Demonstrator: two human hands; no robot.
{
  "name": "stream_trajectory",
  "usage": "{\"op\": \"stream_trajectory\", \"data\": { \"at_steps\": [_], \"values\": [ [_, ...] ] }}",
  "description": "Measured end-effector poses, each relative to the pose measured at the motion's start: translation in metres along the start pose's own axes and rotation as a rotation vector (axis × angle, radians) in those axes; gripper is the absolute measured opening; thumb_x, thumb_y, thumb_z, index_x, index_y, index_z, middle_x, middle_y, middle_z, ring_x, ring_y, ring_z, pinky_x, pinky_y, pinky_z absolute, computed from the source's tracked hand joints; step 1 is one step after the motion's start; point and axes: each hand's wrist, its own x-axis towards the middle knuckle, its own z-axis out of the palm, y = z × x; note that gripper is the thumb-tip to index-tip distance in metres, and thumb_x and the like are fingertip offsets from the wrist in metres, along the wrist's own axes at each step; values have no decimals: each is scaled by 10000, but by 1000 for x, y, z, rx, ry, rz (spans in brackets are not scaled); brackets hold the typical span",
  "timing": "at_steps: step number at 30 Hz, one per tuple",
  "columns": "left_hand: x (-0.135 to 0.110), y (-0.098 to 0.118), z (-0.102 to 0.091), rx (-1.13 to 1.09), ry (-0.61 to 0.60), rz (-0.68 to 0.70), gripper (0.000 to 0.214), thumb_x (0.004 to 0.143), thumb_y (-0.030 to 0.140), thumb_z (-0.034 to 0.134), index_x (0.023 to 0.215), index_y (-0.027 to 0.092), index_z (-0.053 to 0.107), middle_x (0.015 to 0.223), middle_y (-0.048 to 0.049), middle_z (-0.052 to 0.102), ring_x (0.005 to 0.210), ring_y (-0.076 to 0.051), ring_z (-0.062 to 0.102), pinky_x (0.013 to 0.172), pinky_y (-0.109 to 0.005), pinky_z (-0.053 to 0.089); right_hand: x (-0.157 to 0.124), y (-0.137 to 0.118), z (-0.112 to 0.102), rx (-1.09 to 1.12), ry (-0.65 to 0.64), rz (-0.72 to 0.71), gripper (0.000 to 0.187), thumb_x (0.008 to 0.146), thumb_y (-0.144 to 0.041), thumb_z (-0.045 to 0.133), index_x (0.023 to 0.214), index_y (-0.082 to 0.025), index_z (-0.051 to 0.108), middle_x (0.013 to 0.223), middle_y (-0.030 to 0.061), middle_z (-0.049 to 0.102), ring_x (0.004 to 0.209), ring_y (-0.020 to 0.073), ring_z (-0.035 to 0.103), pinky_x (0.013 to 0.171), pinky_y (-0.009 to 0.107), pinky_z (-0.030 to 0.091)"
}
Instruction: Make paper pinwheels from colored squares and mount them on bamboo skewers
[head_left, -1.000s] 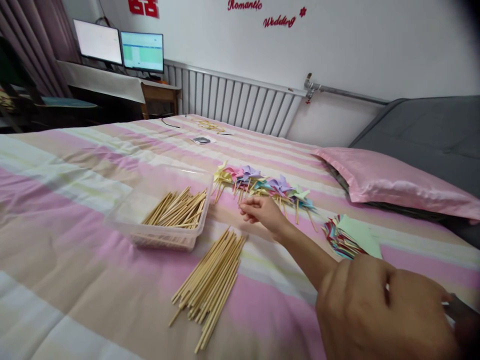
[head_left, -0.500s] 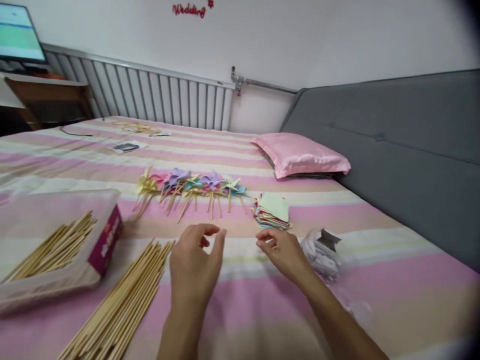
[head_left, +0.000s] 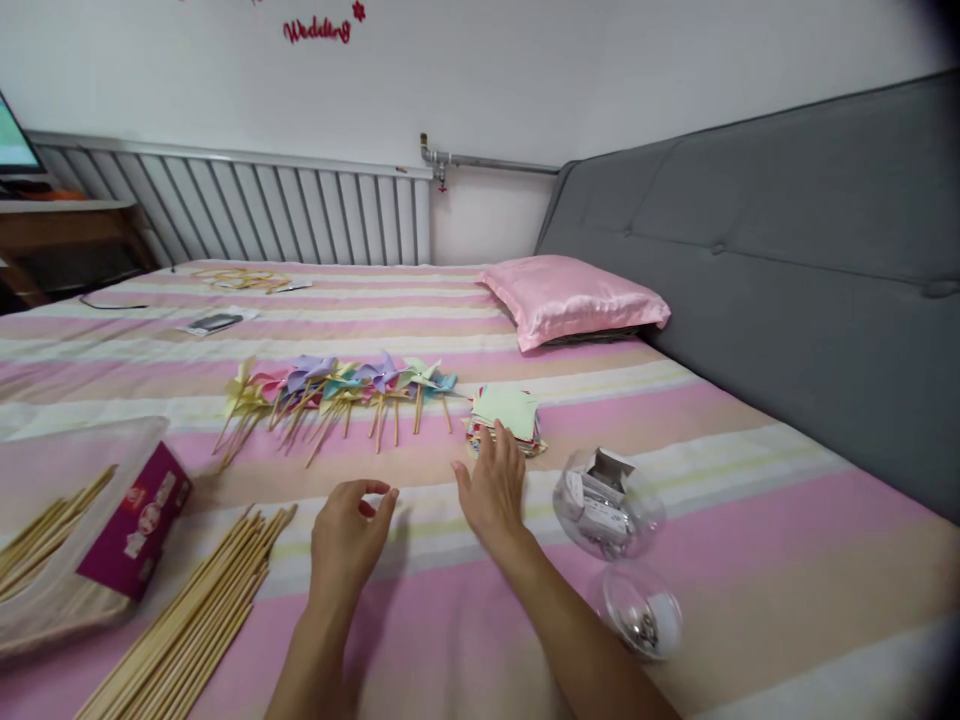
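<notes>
My right hand (head_left: 493, 490) reaches forward with its fingers stretched out and thumb apart. Its fingertips are at the near edge of a stack of coloured paper squares (head_left: 506, 406), pale green on top; whether they press on it I cannot tell. My left hand (head_left: 351, 530) hovers above the striped sheet, loosely curved, thumb close to the forefinger and nothing visible in it. Beyond it lies a row of paper pinwheels (head_left: 381, 374) on short sticks. Left of that hand is a bundle of thin wooden sticks (head_left: 191, 620).
A clear plastic box (head_left: 142, 520) with more sticks stands at left. Right of my right hand are a clear tub (head_left: 604, 505) with small boxes and a smaller round tub (head_left: 641, 612) with metal bits. A pink pillow (head_left: 574, 298) lies by the grey headboard (head_left: 750, 210).
My right hand has gone forward to the paper stack and its fingers have straightened. My left hand stays loosely curved. The view has turned to the right, showing the small round tub more clearly.
</notes>
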Motion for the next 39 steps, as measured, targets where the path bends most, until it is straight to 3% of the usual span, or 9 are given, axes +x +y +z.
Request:
{"op": "stream_trajectory", "data": {
  "at_steps": [10, 23, 26, 32, 39],
  "values": [
    [3, -13, -6, -28, 44, -12, 280, 752, 425, 503, 816, 191, 643, 830, -55, 646, 669, -192, 585, 665, -304, 422, 30, -17, 27, -33, -32, 58, 440, 824, -405, 517, 1172, -142, 570, 1447, 172, 336, 1339, 347, 241, 1055, 537, 129],
    [2, -10, -9, -55, 25, -41, 269, 737, 416, 515, 816, 194, 645, 798, -44, 636, 676, -192, 589, 660, -299, 415, 36, -11, 31, 3, 38, 70, 337, 834, -373, 514, 1116, -211, 602, 1379, 147, 434, 1293, 302, 325, 1033, 517, 160],
    [1, -9, -10, -49, 12, -53, 261, 735, 421, 517, 791, 199, 642, 784, -42, 630, 685, -197, 588, 655, -299, 411, 35, -10, 33, 69, 98, 86, 285, 838, -308, 502, 1075, -184, 601, 1319, 144, 504, 1264, 283, 375, 1041, 494, 159],
    [0, -10, -11, -40, 20, -51, 248, 739, 423, 515, 746, 200, 625, 748, -42, 630, 673, -203, 583, 635, -303, 404, 43, 1, 36, 173, 338, 207, 254, 838, -142, 426, 1053, -152, 562, 1106, 116, 639, 1118, 228, 516, 1018, 415, 224],
    [1, -10, -12, -40, 7, -52, 256, 742, 422, 512, 777, 203, 640, 756, -38, 631, 682, -200, 585, 650, -301, 404, 53, 18, 41, 137, 334, 270, 318, 793, -174, 509, 1099, -107, 564, 1161, 161, 617, 1151, 268, 492, 1022, 416, 228]
  ]
}}
